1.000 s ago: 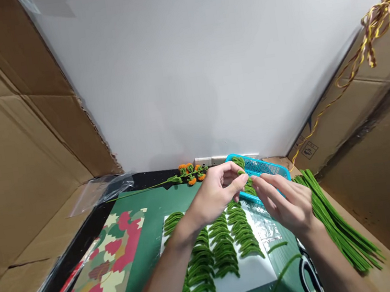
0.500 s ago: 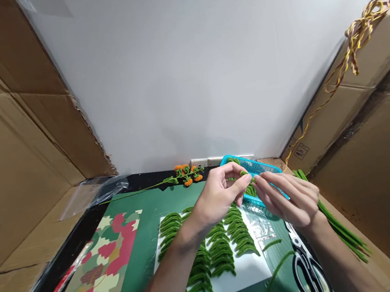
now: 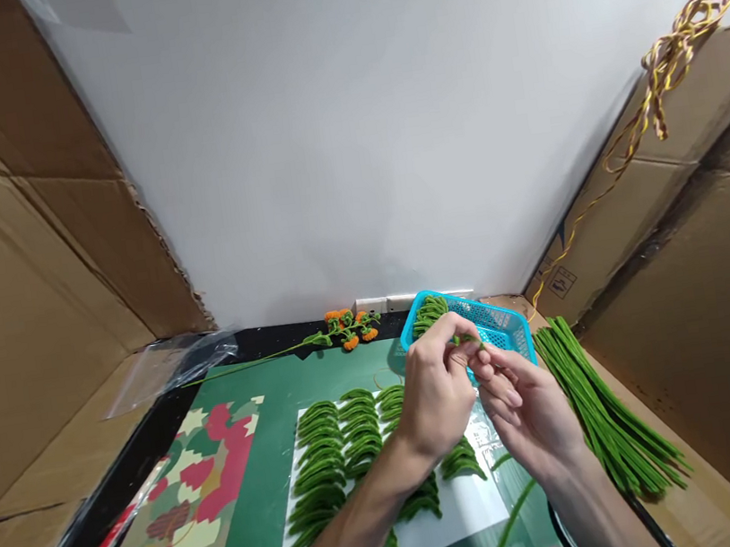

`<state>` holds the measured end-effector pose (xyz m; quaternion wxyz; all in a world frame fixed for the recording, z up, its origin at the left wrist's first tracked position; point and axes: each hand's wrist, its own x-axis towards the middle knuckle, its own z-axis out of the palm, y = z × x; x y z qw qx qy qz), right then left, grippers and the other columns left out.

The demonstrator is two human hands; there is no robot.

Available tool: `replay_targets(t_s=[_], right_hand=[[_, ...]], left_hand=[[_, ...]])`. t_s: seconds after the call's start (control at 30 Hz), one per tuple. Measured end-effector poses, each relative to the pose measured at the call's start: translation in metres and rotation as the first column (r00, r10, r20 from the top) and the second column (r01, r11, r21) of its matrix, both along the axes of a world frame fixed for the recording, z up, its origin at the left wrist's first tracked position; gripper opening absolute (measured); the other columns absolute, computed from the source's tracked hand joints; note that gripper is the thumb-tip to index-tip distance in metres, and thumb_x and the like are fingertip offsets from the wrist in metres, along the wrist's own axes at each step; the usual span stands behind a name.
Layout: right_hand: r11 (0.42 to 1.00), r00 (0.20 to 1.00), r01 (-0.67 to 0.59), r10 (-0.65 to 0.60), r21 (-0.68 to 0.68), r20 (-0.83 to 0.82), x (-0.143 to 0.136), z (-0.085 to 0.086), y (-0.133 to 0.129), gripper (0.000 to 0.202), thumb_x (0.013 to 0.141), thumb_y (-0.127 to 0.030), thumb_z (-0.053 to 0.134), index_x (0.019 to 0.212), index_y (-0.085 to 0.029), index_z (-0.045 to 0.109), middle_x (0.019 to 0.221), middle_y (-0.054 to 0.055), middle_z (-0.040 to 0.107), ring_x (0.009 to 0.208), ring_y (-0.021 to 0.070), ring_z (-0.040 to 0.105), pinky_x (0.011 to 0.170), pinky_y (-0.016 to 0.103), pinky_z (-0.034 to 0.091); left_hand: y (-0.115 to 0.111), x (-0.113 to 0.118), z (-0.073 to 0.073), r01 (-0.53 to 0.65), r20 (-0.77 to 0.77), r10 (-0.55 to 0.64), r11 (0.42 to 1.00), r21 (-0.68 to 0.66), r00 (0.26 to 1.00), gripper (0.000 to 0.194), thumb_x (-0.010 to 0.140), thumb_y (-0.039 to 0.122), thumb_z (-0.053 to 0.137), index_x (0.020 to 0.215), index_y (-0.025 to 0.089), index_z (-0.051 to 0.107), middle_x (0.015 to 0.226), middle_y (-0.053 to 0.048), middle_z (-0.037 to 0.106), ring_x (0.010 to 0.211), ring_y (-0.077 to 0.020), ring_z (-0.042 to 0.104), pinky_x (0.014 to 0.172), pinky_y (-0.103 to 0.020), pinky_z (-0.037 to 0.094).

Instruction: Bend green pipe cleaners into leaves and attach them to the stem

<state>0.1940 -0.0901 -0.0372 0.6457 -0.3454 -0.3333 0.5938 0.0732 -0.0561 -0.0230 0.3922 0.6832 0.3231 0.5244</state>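
Note:
My left hand and my right hand meet in front of the blue basket. Both pinch a short green pipe cleaner piece, mostly hidden by the fingers. Below the hands, rows of bent green pipe cleaner pieces lie on a white sheet, partly covered by my left forearm. More bent pieces fill the basket's left part. A longer loose green pipe cleaner rests right of the sheet. Scissors show only in part beneath my right forearm.
A bundle of long green pipe cleaners lies at the right. Orange flowers on a green stem lie along the back edge. Cardboard walls stand at both sides, and a coiled yellow wire hangs at the right.
My hands have come lower and turned, the right palm now facing up more. The right forearm has shifted, uncovering more of the long bundle and covering more of the scissors.

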Motion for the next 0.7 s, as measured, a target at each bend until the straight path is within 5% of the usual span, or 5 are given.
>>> replay_targets(t_s=[0.13, 0.3, 0.43, 0.57, 0.7], right_hand=[[0.969, 0.92, 0.138, -0.202, 0.205, 0.335, 0.011, -0.007, -0.004, 0.024, 0.094, -0.04, 0.077, 0.088, -0.018, 0.077, 0.065, -0.002, 0.06, 0.049, 0.007, 0.043, 0.044, 0.019, 0.037], [0.621, 0.226, -0.061, -0.754, 0.781, 0.617, 0.037, -0.013, -0.004, 0.014, 0.099, -0.013, 0.067, 0.11, -0.018, 0.074, 0.092, 0.007, 0.077, 0.076, 0.0173, 0.07, 0.068, 0.028, 0.055], [0.432, 0.007, -0.271, -0.893, 0.861, 0.45, 0.047, -0.013, 0.0, 0.023, 0.096, -0.003, 0.066, 0.116, -0.014, 0.071, 0.091, 0.01, 0.077, 0.075, 0.019, 0.07, 0.069, 0.029, 0.054], [0.506, 0.205, -0.099, -0.832, 0.857, 0.515, 0.035, -0.014, -0.003, 0.015, 0.096, -0.004, 0.065, 0.099, -0.016, 0.074, 0.08, 0.006, 0.072, 0.067, 0.0153, 0.062, 0.064, 0.027, 0.049], [0.881, 0.847, 0.225, -0.388, 0.415, 0.363, 0.012, -0.015, -0.011, 0.028, 0.098, -0.029, 0.07, 0.074, -0.017, 0.072, 0.059, -0.003, 0.049, 0.052, 0.0095, 0.039, 0.048, 0.022, 0.034]], left_hand=[[0.003, -0.005, 0.006, 0.054, -0.084, -0.057, 0.998, -0.043, 0.995, 0.01, 0.101, 0.021, 0.056, 0.092, 0.02, 0.06, 0.077, 0.002, 0.062, 0.066, -0.0122, 0.057, 0.063, -0.025, 0.043], [0.001, -0.007, 0.01, 0.076, -0.103, -0.087, 0.991, -0.114, 0.991, 0.013, 0.1, 0.028, 0.061, 0.091, 0.019, 0.063, 0.079, 0.003, 0.06, 0.058, -0.0092, 0.048, 0.054, -0.023, 0.036], [-0.001, -0.004, 0.008, 0.145, -0.049, -0.158, 0.967, -0.211, 0.986, 0.015, 0.1, 0.031, 0.061, 0.093, 0.018, 0.062, 0.081, 0.003, 0.06, 0.052, -0.0069, 0.042, 0.049, -0.023, 0.031], [-0.004, 0.0, 0.005, 0.145, -0.029, -0.155, 0.965, -0.218, 0.988, 0.014, 0.102, 0.032, 0.059, 0.095, 0.019, 0.059, 0.084, 0.003, 0.059, 0.05, -0.006, 0.037, 0.047, -0.022, 0.03], [-0.009, 0.006, 0.001, 0.057, -0.078, -0.063, 0.995, -0.078, 0.995, 0.012, 0.102, 0.023, 0.054, 0.091, 0.02, 0.058, 0.078, 0.003, 0.059, 0.056, -0.0092, 0.049, 0.055, -0.022, 0.038]])
